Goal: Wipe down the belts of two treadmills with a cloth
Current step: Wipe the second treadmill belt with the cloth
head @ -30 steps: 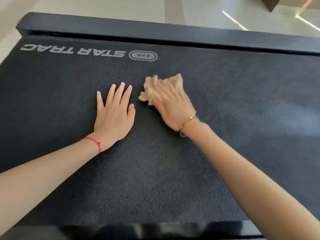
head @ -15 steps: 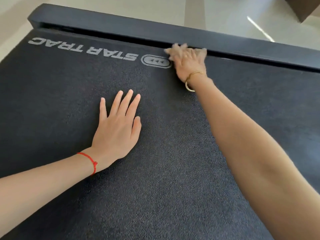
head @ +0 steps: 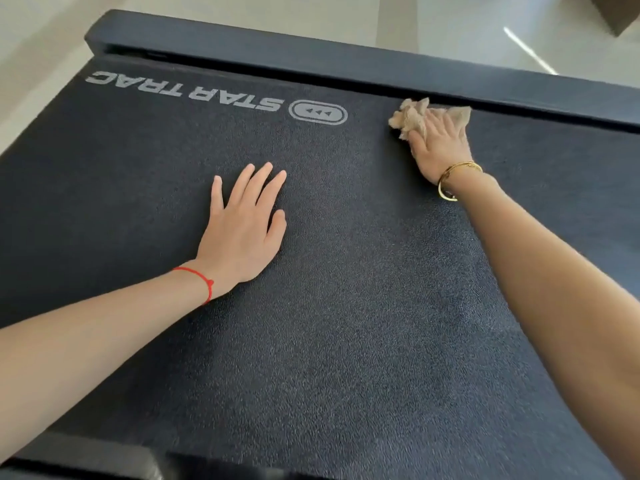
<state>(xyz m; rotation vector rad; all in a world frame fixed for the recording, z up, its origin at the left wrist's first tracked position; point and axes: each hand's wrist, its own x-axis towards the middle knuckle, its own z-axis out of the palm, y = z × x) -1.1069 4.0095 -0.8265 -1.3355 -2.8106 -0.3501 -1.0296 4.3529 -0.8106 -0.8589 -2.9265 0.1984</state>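
Here, dark textured belt (head: 346, 306) meets pale floor (head: 52, 46).

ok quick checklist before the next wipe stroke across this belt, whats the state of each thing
1. Crumpled beige cloth under the right hand: ok.
2. Cloth on the dark textured treadmill belt, at its far edge beside the black end rail: ok.
3. Left hand flat on the belt, left of the cloth and apart from it: ok.
4. Belt toward the right edge bare: ok.
5. Belt already clean: cannot tell.
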